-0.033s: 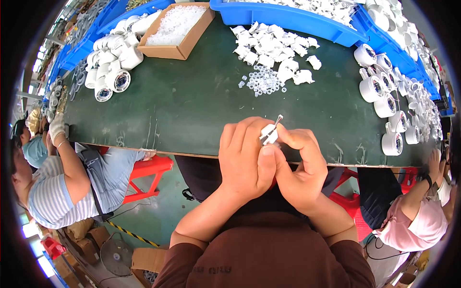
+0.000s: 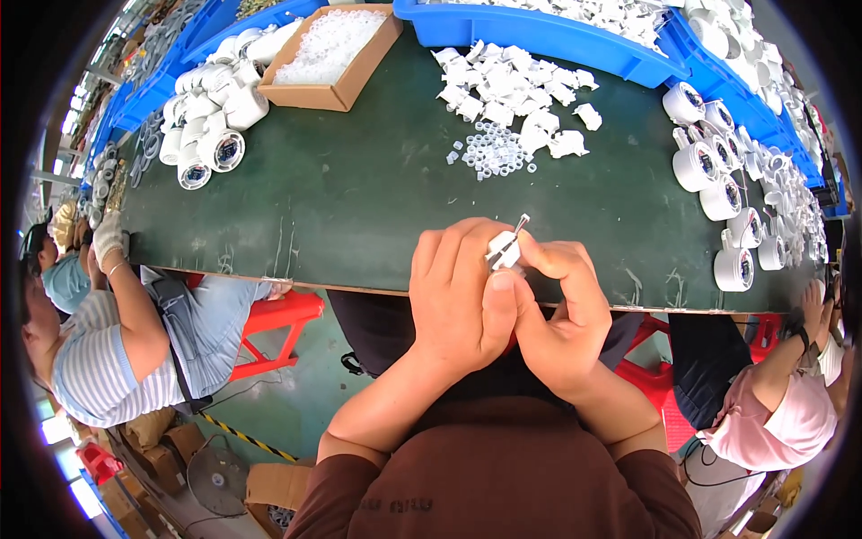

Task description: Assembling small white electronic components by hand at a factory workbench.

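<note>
Fitting step — both hands pinch one small white plastic part (image 2: 503,250).
Left hand (image 2: 458,296) thumb presses it; right hand (image 2: 557,314) fingertips steady its metal pin — next needs firm, aligned pressure.

**Around the dark green table**

We see a dark green table (image 2: 359,198) with a brown cardboard box (image 2: 334,56) of small clear pieces at its far edge. Beside it lies a heap of white plastic parts (image 2: 512,85), with a cluster of tiny clear rings (image 2: 492,153) just in front. Blue trays (image 2: 539,31) line the far side. White round housings (image 2: 211,117) pile up on our left, more (image 2: 718,171) on our right. A person in a striped shirt (image 2: 99,359) sits left on a red stool (image 2: 278,319); another in pink (image 2: 781,413) sits right.
</note>
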A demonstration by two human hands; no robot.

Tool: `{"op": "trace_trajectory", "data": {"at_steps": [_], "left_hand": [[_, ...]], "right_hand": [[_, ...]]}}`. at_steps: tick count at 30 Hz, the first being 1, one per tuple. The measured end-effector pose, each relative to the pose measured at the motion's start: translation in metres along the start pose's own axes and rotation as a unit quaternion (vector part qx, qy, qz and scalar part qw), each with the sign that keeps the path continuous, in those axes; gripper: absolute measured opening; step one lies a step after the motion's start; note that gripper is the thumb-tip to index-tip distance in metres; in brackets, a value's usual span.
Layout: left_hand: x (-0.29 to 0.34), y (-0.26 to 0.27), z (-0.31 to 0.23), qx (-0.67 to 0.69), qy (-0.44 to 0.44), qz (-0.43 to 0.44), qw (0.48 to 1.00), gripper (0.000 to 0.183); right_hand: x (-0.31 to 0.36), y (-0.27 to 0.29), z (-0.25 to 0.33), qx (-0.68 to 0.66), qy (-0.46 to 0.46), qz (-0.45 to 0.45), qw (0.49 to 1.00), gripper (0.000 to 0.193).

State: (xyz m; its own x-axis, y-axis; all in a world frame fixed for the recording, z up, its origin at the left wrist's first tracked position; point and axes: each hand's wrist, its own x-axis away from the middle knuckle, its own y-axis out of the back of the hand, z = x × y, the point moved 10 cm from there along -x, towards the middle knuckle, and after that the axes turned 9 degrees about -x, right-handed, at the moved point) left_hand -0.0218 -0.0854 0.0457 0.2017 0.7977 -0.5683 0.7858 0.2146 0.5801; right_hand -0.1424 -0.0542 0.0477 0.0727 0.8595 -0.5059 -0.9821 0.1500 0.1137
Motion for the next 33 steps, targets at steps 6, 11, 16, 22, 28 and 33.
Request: {"op": "trace_trajectory", "data": {"at_steps": [6, 11, 16, 22, 28, 33], "left_hand": [[-0.002, 0.0, 0.0, 0.002, -0.027, -0.001, 1.0, 0.038], [-0.001, 0.002, 0.0, 0.002, -0.029, -0.023, 0.999, 0.036], [-0.003, 0.009, 0.005, 0.041, -0.042, -0.027, 0.998, 0.03], [0.0, 0.008, 0.027, 0.175, 0.079, -0.013, 0.981, 0.021], [-0.011, 0.018, 0.006, 0.024, -0.043, 0.019, 0.999, 0.018], [-0.018, 0.006, -0.005, -0.078, -0.039, 0.06, 0.994, 0.022]], "right_hand": [[0.004, 0.001, -0.018, -0.089, -0.069, -0.062, 0.992, 0.037], [0.004, -0.002, -0.013, -0.049, -0.038, -0.042, 0.997, 0.037], [-0.001, -0.005, -0.015, -0.083, -0.067, -0.026, 0.994, 0.031], [-0.015, -0.008, -0.025, -0.124, -0.116, 0.048, 0.984, 0.025], [-0.04, 0.008, -0.015, -0.013, -0.071, 0.083, 0.994, 0.009], [-0.079, 0.04, -0.068, 0.152, -0.118, 0.074, 0.978, 0.007]]}}
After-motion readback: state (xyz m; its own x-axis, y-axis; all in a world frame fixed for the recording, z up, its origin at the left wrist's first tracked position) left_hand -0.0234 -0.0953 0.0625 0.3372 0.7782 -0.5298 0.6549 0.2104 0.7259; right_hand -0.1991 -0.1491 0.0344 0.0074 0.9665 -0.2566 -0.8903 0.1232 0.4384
